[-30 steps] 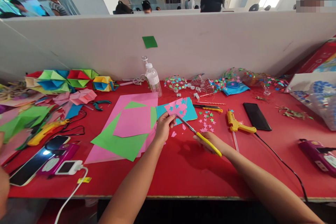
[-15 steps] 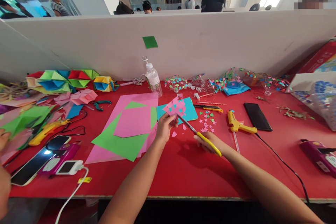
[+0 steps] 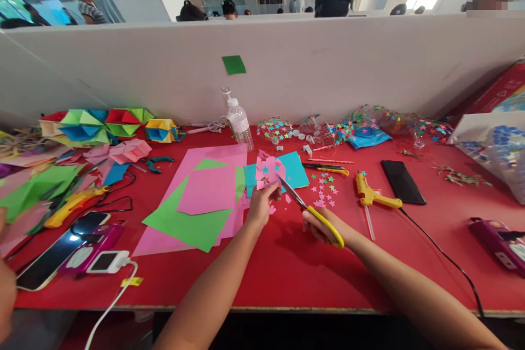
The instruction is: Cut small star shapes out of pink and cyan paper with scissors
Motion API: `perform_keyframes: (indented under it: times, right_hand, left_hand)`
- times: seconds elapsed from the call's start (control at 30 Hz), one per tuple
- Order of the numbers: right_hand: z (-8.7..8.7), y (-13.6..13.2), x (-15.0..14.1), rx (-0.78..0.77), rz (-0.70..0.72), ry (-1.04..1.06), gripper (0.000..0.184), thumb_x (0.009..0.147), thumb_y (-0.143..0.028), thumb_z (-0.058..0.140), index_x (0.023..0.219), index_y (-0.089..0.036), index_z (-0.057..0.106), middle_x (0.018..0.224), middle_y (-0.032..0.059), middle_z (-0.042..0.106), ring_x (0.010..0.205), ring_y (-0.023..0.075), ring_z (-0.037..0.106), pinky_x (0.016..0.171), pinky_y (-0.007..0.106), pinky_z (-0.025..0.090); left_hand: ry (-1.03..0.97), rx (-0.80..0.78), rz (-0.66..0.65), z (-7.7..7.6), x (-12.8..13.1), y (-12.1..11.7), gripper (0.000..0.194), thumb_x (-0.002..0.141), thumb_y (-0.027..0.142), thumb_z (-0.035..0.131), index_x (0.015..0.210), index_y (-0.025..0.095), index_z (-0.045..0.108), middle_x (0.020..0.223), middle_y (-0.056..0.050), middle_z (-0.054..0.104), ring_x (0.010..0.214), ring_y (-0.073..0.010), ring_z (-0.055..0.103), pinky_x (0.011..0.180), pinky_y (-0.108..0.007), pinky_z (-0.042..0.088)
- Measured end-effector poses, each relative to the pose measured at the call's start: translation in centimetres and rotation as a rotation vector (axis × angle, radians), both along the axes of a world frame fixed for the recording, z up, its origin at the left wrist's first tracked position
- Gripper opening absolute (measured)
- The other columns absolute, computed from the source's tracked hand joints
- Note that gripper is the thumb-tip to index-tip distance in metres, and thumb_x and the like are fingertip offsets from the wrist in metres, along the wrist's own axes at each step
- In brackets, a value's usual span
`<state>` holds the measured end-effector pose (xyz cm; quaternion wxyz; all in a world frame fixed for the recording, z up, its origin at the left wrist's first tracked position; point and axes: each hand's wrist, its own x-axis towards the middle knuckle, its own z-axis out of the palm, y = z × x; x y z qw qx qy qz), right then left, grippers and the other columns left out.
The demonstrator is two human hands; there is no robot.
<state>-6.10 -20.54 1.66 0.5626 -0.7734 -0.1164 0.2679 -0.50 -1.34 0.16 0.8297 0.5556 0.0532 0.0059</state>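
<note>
The worker's left hand [image 3: 264, 202] pinches the lower edge of a small piece of pink paper [image 3: 270, 167] between thumb and forefinger, the other fingers curled beneath. Star-shaped openings pierce this piece, which is held in front of a turquoise sheet [image 3: 298, 167] whose colour shows through several of them. The right hand [image 3: 320, 225] is closed around the yellow handles of a pair of scissors [image 3: 310, 210]; from where I stand, I cannot tell which fingers pass through the loops. The blades point up and to the left, their tips at the right side of the pink paper; whether they press on it is too fine to make out. Right of the turquoise sheet, loose paper stars [image 3: 324, 191], mostly pink with some green, are scattered over the red tabletop [image 3: 279, 279]. Beyond these lie a yellow glue gun [image 3: 377, 198] with its black cord and a dark smartphone [image 3: 403, 181]. To the left, a pink square [image 3: 207, 191] rests on a green sheet [image 3: 184, 227], itself over a larger pink sheet [image 3: 153, 243]. A clear plastic bottle [image 3: 240, 123] stands behind, near the white partition [image 3: 164, 71].
</note>
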Motion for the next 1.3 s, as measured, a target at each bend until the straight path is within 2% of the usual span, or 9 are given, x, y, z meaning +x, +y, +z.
perform_keyframes:
  times: [0.2,0.43,0.7,1.03,1.17,1.3]
  right_hand:
    - [0.0,0.3,0.0,-0.055,-0.055,0.056,0.062,0.083,-0.075,0.041,0.064,-0.017,0.054,0.035,-0.0058,0.043,0.03,0.0069,0.036,0.037,0.021,0.031]
    - [-0.8,0.4,0.2,-0.092,-0.131,0.105,0.053,0.085,-0.067,0.048,0.062,-0.02,0.048,0.035,-0.0066,0.04,0.03,0.0075,0.035,0.033,0.021,0.026]
    - [-0.4,0.1,0.1,-0.051,-0.061,0.036,0.059,0.084,-0.073,0.043,0.065,-0.018,0.053,0.035,-0.0055,0.044,0.031,0.0074,0.038,0.037,0.021,0.031]
    - [-1.4,0.2,0.4,-0.092,-0.138,0.1,0.053,0.086,-0.067,0.049,0.061,-0.02,0.046,0.033,-0.008,0.038,0.026,0.0059,0.032,0.03,0.019,0.025]
    - [-1.5,0.2,0.4,-0.094,-0.155,0.111,0.053,0.084,-0.068,0.051,0.061,-0.02,0.045,0.033,-0.0077,0.038,0.026,0.0062,0.033,0.029,0.019,0.024]
    - [-1.1,0.1,0.4,-0.101,-0.17,0.109,0.054,0.083,-0.069,0.052,0.061,-0.02,0.047,0.034,-0.0074,0.039,0.028,0.0065,0.034,0.029,0.019,0.024]
  left_hand:
    - [0.013,0.0,-0.007,-0.2,0.1,0.0,0.021,0.068,0.031,0.069,0.058,0.015,0.059,0.053,0.001,0.057,0.048,-0.0078,0.049,0.052,-0.024,0.037]
    - [0.02,-0.024,-0.015,-0.2,0.2,0.1,0.023,0.069,0.03,0.069,0.056,0.015,0.059,0.052,0.001,0.055,0.048,-0.0069,0.047,0.051,-0.023,0.035]
    - [0.013,0.012,-0.058,-0.3,0.2,0.2,0.024,0.07,0.03,0.069,0.055,0.015,0.059,0.051,0.001,0.055,0.049,-0.0076,0.047,0.05,-0.023,0.034]
    - [0.017,0.05,-0.07,-0.6,0.3,0.4,0.028,0.072,0.032,0.068,0.052,0.015,0.059,0.05,0.001,0.054,0.049,-0.0071,0.047,0.051,-0.023,0.033]
    - [0.019,0.021,-0.085,-0.3,0.4,0.3,0.031,0.072,0.033,0.069,0.05,0.015,0.057,0.047,0.001,0.053,0.045,-0.0059,0.045,0.049,-0.022,0.032]
    - [-0.011,-0.075,-0.052,0.2,0.5,0.5,0.026,0.07,0.029,0.071,0.054,0.016,0.054,0.048,0.004,0.052,0.044,-0.0049,0.043,0.046,-0.02,0.031]
